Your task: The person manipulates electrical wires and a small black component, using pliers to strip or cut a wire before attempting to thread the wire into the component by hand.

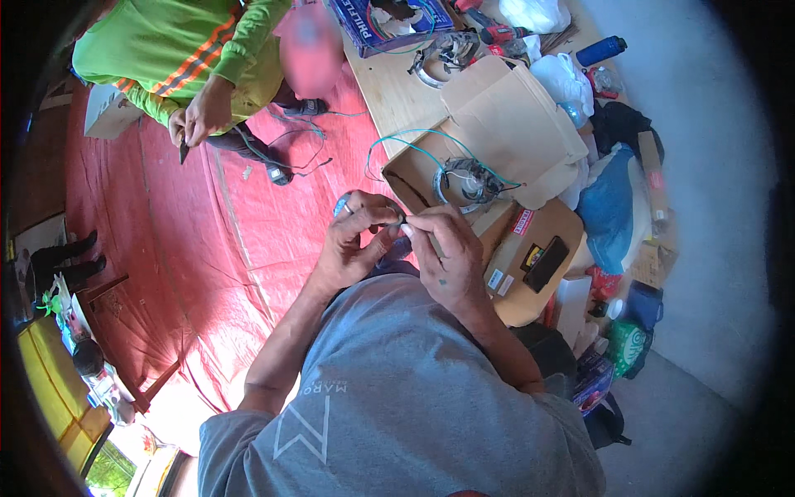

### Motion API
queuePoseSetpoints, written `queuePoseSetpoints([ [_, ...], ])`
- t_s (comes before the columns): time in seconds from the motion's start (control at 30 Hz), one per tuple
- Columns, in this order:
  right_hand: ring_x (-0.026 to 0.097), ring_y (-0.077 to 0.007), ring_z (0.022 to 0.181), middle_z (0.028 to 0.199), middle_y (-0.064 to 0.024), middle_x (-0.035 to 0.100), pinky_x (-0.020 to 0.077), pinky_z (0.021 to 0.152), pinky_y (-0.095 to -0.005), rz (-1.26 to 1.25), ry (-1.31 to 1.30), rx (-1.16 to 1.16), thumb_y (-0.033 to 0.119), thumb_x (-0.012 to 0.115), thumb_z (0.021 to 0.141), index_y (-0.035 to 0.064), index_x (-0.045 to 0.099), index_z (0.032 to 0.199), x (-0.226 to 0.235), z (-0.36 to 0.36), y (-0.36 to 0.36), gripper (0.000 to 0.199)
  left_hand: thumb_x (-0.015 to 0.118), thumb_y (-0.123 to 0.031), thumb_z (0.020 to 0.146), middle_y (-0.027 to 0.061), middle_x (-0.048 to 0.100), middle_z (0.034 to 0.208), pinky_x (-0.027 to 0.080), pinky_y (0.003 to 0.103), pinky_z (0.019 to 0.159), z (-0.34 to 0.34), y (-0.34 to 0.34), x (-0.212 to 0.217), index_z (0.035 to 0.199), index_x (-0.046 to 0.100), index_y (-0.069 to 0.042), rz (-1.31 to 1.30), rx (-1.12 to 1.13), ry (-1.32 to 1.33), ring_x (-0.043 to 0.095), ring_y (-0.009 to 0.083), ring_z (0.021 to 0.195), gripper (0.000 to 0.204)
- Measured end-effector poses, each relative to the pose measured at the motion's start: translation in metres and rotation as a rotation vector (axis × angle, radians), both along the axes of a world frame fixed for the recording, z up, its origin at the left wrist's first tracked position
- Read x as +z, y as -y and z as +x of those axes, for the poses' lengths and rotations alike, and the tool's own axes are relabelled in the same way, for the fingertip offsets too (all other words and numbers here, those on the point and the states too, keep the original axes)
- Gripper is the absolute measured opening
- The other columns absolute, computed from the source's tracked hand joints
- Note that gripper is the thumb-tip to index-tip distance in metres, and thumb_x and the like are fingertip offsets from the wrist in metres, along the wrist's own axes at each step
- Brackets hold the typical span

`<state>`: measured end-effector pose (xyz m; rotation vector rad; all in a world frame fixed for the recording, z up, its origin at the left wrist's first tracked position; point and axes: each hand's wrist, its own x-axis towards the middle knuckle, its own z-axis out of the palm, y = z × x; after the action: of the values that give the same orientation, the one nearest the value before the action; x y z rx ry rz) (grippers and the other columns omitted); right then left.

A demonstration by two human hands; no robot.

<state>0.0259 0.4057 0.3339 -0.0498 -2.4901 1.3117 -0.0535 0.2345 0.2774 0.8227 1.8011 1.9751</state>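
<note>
My left hand (358, 240) and my right hand (447, 253) meet in front of my chest, their thumbs and fingers pinched together. Between the fingertips is a small dark piece (401, 219), mostly covered, so its kind does not show. A bit of something blue (341, 205) peeks out behind the left fingers. Just beyond my right hand, an open cardboard box (489, 124) stands on the wooden table. In it lies a round fixture with a clear ring (470, 182), and green wires (418, 132) run out of it.
A dark phone (547, 264) rests on a closed carton (530, 240). Tools, including a red drill (501, 33), bags and boxes crowd the table's far and right sides. At the far left a person in a green shirt (166, 50) handles a dark tool above red sheeting (190, 207).
</note>
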Motion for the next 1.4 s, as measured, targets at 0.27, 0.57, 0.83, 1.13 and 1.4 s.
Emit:
queuePoseSetpoints([
  [0.27,0.063,-0.0289,0.082,0.094,-0.0127,0.061,0.0512,0.073,-0.0398,0.023,0.101,-0.031,0.003,0.066,0.098,0.0021,0.058,0.105,-0.016,-0.003,-0.006,0.010,0.074,0.010,0.087,0.0154,0.067,0.110,0.057,0.038,0.083,0.010,-0.013,-0.020,0.113,0.071,0.003,-0.137,0.179,-0.331,0.067,0.0297,0.101,0.028],
  [0.57,0.061,-0.0378,0.088,0.097,-0.0188,0.057,0.0486,0.079,-0.0472,-0.068,0.164,0.009,0.004,0.061,0.100,0.0007,0.052,0.109,-0.021,0.002,-0.010,0.013,0.074,0.009,0.086,0.0178,0.067,0.106,0.056,0.038,0.081,0.008,-0.024,-0.027,0.116,0.070,0.003,-0.150,0.218,-0.324,0.067,0.0328,0.096,0.031],
  [0.83,0.061,-0.0352,0.081,0.090,-0.0169,0.058,0.0487,0.074,-0.0442,-0.252,0.067,0.121,0.006,0.059,0.102,0.0007,0.057,0.102,0.007,0.007,0.008,0.006,0.068,-0.008,0.101,0.0038,0.069,0.101,0.056,0.032,0.084,-0.040,0.016,-0.081,0.127,0.068,0.001,-0.053,0.338,0.515,0.069,0.0146,0.091,0.027],
  [1.13,0.065,-0.0129,0.075,0.082,-0.0063,0.064,0.0519,0.066,-0.0321,-0.257,0.361,-0.003,0.012,0.066,0.103,0.0010,0.060,0.098,-0.058,0.012,-0.020,0.013,0.060,-0.003,0.104,0.0093,0.072,0.112,0.061,0.041,0.095,-0.022,-0.006,-0.021,0.128,0.065,0.001,0.437,0.080,0.820,0.070,0.0153,0.085,0.025],
  [1.4,0.069,-0.0125,0.083,0.090,-0.0056,0.067,0.0571,0.073,-0.0315,-0.354,0.284,0.071,0.008,0.075,0.097,0.0014,0.060,0.104,-0.054,-0.003,-0.022,0.018,0.061,-0.021,0.106,0.0098,0.068,0.109,0.056,0.042,0.093,-0.022,-0.005,-0.016,0.121,0.065,-0.002,0.545,-0.038,0.892,0.065,0.0181,0.093,0.024],
])
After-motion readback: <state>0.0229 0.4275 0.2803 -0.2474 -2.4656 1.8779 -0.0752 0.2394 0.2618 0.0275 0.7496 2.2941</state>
